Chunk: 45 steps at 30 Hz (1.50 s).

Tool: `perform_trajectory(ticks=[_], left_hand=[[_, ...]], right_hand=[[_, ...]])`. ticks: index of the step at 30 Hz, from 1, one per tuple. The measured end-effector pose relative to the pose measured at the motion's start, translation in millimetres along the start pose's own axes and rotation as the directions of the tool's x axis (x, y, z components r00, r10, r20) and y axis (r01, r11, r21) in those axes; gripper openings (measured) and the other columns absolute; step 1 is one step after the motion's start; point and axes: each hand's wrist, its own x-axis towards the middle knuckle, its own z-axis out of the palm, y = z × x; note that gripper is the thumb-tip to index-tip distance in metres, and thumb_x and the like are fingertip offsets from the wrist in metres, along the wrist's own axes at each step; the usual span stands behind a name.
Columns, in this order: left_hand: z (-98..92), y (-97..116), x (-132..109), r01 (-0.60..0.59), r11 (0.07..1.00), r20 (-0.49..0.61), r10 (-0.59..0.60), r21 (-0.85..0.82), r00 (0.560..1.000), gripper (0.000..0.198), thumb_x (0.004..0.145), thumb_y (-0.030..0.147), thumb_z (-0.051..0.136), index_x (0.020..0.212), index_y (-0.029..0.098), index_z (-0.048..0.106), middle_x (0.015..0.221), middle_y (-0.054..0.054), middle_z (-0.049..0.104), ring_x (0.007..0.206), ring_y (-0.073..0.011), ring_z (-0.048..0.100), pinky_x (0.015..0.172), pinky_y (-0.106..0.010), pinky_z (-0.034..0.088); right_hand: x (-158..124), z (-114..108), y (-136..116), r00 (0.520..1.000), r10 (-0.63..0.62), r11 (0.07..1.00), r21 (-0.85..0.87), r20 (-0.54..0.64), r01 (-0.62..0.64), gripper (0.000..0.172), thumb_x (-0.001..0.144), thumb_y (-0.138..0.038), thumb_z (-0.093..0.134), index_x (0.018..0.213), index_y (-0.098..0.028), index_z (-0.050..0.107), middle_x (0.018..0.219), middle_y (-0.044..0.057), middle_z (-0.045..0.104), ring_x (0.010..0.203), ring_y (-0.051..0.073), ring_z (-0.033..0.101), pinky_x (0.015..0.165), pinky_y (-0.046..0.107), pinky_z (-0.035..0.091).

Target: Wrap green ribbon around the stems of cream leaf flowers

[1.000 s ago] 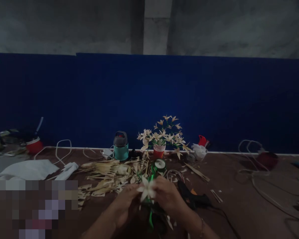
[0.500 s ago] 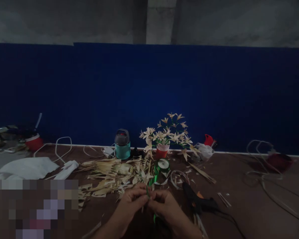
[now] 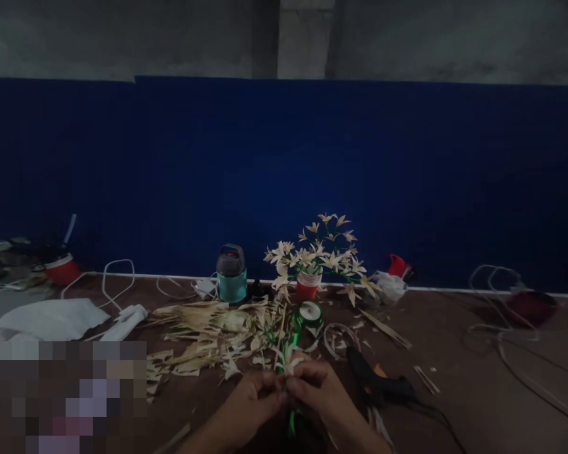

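Observation:
At the front centre, a pale dried-husk flower [image 3: 288, 362] rises between my fingertips. My left hand [image 3: 253, 400] is closed, thumb and fingers pinched at the flower's base. From the right, my right hand [image 3: 318, 388] also pinches the flower close to the petals. Green ribbon [image 3: 292, 424] shows below my fingers and behind the flower. Just beyond stands a green ribbon roll [image 3: 308, 312] with a white centre. My fingers hide most of the stem.
Husk pieces [image 3: 203, 321] lie spread at left centre. A red cup [image 3: 307, 287] holds husk flowers [image 3: 329, 255] at the back, beside a teal-and-dark container [image 3: 232, 284]. A black glue gun [image 3: 378, 381] with a cord lies right of my hands. White plastic [image 3: 52, 315] lies left.
The flower has come down and nearer, from above my fingertips to between them. My right hand has shifted up to the petals; my left hand is slightly lower.

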Motion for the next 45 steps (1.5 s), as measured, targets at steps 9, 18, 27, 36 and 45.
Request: perform_trajectory(ticks=[9, 18, 27, 36, 45], left_hand=[[1.9, -3.0, 2.9, -0.082, 0.966, -0.096, 0.108, 0.246, 0.989, 0.024, 0.066, 0.035, 0.064, 0.056, 0.013, 0.064, 0.058, 0.001, 0.05, 0.061, -0.0132, 0.044, 0.06, -0.022, 0.035], [4.4, -3.5, -0.4, -0.14, 0.946, -0.113, 0.18, 0.291, 0.977, 0.012, 0.066, 0.025, 0.063, 0.06, 0.015, 0.064, 0.062, 0.0, 0.051, 0.064, -0.0143, 0.045, 0.063, -0.023, 0.036], [9.0, -5.7, -5.1, -0.198, 0.94, -0.13, 0.241, 0.278, 0.962, 0.021, 0.068, 0.032, 0.063, 0.054, 0.017, 0.06, 0.063, -0.001, 0.049, 0.068, -0.016, 0.043, 0.065, -0.024, 0.034], [12.0, -12.6, -4.0, -0.235, 0.934, -0.128, 0.276, 0.268, 0.953, 0.02, 0.071, 0.033, 0.059, 0.059, 0.018, 0.064, 0.068, -0.004, 0.056, 0.071, -0.0189, 0.047, 0.069, -0.026, 0.036], [12.4, -3.7, -8.4, -0.269, 0.884, -0.05, 0.31, 0.383, 0.949, 0.021, 0.076, 0.032, 0.054, 0.065, 0.021, 0.068, 0.07, -0.006, 0.058, 0.071, -0.0208, 0.047, 0.072, -0.029, 0.032]], right_hand=[[3.4, -1.3, 17.6, 0.99, -0.055, 0.998, -0.017, -0.127, 0.053, 0.026, 0.057, -0.036, 0.074, 0.061, -0.015, 0.06, 0.069, 0.002, 0.055, 0.069, 0.017, 0.053, 0.064, 0.027, 0.044], [2.0, -2.6, 19.3, 0.977, -0.176, 0.974, -0.164, -0.122, 0.156, 0.024, 0.061, -0.035, 0.071, 0.057, -0.015, 0.057, 0.069, 0.001, 0.051, 0.067, 0.015, 0.05, 0.062, 0.025, 0.042], [-7.0, -4.1, 13.7, 0.963, -0.239, 0.944, -0.261, -0.124, 0.201, 0.026, 0.064, -0.038, 0.068, 0.055, -0.016, 0.056, 0.063, 0.001, 0.052, 0.062, 0.015, 0.049, 0.058, 0.025, 0.042], [-8.2, -0.4, 17.3, 0.951, -0.269, 0.904, -0.381, -0.151, 0.195, 0.017, 0.068, -0.031, 0.065, 0.062, -0.017, 0.057, 0.071, 0.002, 0.053, 0.07, 0.017, 0.05, 0.066, 0.026, 0.042], [-9.8, -2.8, 9.3, 0.957, -0.265, 0.888, -0.416, -0.114, 0.196, 0.018, 0.069, -0.031, 0.064, 0.06, -0.017, 0.058, 0.068, 0.002, 0.053, 0.065, 0.016, 0.051, 0.06, 0.024, 0.042]])
